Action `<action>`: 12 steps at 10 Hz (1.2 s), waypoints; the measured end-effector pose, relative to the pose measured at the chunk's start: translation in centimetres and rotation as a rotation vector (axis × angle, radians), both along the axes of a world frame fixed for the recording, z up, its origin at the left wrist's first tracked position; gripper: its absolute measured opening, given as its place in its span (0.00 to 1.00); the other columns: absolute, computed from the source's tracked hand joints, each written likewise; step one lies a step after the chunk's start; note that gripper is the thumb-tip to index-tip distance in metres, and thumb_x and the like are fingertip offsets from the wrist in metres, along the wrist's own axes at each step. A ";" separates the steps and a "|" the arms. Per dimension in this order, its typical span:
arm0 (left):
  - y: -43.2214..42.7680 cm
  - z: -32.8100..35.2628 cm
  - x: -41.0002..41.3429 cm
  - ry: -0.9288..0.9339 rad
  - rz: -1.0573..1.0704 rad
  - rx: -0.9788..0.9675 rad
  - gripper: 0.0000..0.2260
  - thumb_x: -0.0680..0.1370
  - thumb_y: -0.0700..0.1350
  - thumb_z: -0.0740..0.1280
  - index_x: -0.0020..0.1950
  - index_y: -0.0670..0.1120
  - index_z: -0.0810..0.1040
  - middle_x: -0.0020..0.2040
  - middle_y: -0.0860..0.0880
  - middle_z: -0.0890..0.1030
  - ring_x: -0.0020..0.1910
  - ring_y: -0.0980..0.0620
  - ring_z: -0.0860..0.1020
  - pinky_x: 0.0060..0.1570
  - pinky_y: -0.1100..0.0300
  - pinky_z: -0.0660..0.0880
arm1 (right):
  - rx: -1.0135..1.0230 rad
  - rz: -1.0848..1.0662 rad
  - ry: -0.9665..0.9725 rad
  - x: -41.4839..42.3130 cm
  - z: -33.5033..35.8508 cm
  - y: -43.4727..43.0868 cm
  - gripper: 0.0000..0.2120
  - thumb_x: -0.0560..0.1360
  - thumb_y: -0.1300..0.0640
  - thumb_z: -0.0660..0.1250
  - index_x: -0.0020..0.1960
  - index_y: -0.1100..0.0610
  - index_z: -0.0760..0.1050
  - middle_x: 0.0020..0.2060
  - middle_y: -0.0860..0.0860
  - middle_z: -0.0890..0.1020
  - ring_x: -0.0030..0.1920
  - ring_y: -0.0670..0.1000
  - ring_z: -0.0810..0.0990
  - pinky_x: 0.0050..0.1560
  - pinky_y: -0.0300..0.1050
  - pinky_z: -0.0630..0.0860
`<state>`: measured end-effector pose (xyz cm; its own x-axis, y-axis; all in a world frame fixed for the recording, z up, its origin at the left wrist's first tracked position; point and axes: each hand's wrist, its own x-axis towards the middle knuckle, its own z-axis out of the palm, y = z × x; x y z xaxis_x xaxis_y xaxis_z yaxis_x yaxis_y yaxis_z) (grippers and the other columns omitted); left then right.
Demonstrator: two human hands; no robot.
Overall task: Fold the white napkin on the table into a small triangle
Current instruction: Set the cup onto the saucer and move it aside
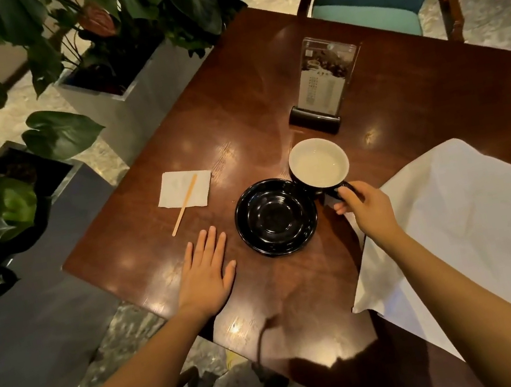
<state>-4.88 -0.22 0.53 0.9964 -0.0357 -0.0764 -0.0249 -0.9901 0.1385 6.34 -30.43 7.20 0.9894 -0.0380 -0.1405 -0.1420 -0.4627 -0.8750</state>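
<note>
1. The white napkin (185,189) lies flat and unfolded at the table's (438,113) left side, a wooden stirrer (185,204) lying across it.
2. The left hand (207,271) rests open and flat, empty, near the black saucer (276,217).
3. The right hand (367,207) grips the cup's (318,162) handle.
4. Folding seems not begun; next, the stirrer likely needs lifting off.

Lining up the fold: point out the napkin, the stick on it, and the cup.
napkin (177,186): head view, bare upper-left area.
stick (185,204): head view, mid-length.
cup (319,163): head view, pale inside.
</note>
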 end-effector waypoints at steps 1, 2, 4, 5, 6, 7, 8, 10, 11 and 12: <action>0.0 0.0 0.0 0.001 -0.004 0.002 0.27 0.80 0.58 0.45 0.75 0.44 0.58 0.75 0.44 0.58 0.75 0.48 0.53 0.72 0.53 0.41 | 0.009 0.044 -0.014 -0.9 1.0 0.4 0.10 0.78 0.54 0.61 0.50 0.58 0.78 0.33 0.53 0.83 0.36 0.43 0.81 0.40 0.26 0.71; -0.1 0.0 0.0 -0.003 -0.002 0.000 0.27 0.80 0.58 0.45 0.75 0.44 0.58 0.75 0.45 0.57 0.75 0.48 0.53 0.72 0.53 0.41 | 0.054 0.091 -0.009 -2.0 1.6 1.2 0.08 0.78 0.57 0.61 0.49 0.59 0.78 0.33 0.54 0.83 0.33 0.41 0.80 0.38 0.25 0.70; 0.1 0.0 0.0 0.007 -0.008 0.003 0.27 0.80 0.58 0.45 0.75 0.45 0.57 0.75 0.45 0.57 0.75 0.48 0.52 0.72 0.53 0.40 | 0.124 0.178 0.025 -3.5 0.8 2.9 0.06 0.78 0.58 0.62 0.49 0.57 0.77 0.34 0.55 0.83 0.34 0.47 0.81 0.41 0.31 0.74; 0.1 0.0 0.0 0.010 -0.009 -0.002 0.28 0.80 0.59 0.43 0.75 0.45 0.57 0.75 0.45 0.57 0.75 0.48 0.53 0.72 0.53 0.40 | 0.123 0.199 0.038 -3.8 0.3 3.5 0.06 0.78 0.58 0.62 0.49 0.55 0.77 0.34 0.54 0.83 0.34 0.46 0.80 0.40 0.31 0.74; 0.2 -0.2 0.0 0.000 -0.010 -0.007 0.28 0.80 0.59 0.44 0.75 0.45 0.56 0.76 0.46 0.56 0.75 0.48 0.52 0.72 0.52 0.41 | 0.100 0.216 0.046 -3.9 0.0 3.8 0.06 0.78 0.58 0.62 0.49 0.56 0.77 0.34 0.54 0.82 0.33 0.45 0.79 0.39 0.30 0.73; 0.1 -0.3 0.0 -0.011 -0.016 -0.017 0.29 0.79 0.60 0.45 0.75 0.45 0.55 0.76 0.46 0.55 0.75 0.48 0.51 0.72 0.50 0.44 | 0.067 0.225 0.049 -3.9 -0.3 3.9 0.06 0.78 0.58 0.62 0.49 0.58 0.77 0.34 0.55 0.82 0.31 0.43 0.78 0.38 0.29 0.73; 0.2 -0.3 -0.1 -0.009 -0.018 -0.020 0.30 0.79 0.62 0.44 0.76 0.46 0.55 0.76 0.46 0.54 0.75 0.48 0.50 0.72 0.49 0.45 | 0.052 0.224 0.056 -4.0 -0.4 4.1 0.06 0.78 0.58 0.62 0.49 0.56 0.77 0.33 0.53 0.82 0.31 0.42 0.78 0.38 0.28 0.73; 0.1 -0.3 -0.2 -0.006 -0.015 -0.020 0.30 0.79 0.62 0.43 0.76 0.46 0.55 0.76 0.46 0.54 0.75 0.49 0.50 0.72 0.50 0.44 | 0.069 0.202 0.089 -4.0 -0.6 4.5 0.07 0.78 0.58 0.62 0.53 0.57 0.77 0.34 0.53 0.81 0.32 0.43 0.78 0.38 0.30 0.74; 0.1 -0.3 -0.1 -0.001 -0.014 -0.018 0.30 0.79 0.62 0.42 0.76 0.46 0.55 0.76 0.46 0.54 0.75 0.49 0.50 0.72 0.49 0.44 | 0.054 0.194 0.094 -4.1 -0.8 4.6 0.09 0.78 0.57 0.62 0.55 0.58 0.77 0.34 0.52 0.81 0.30 0.42 0.77 0.37 0.30 0.74; 0.1 -0.3 -0.1 0.001 -0.013 -0.019 0.30 0.79 0.62 0.42 0.76 0.46 0.55 0.76 0.47 0.53 0.75 0.49 0.49 0.72 0.49 0.44 | 0.018 0.184 0.079 -4.3 -1.1 4.7 0.10 0.78 0.57 0.62 0.56 0.58 0.77 0.33 0.50 0.80 0.29 0.40 0.76 0.36 0.28 0.72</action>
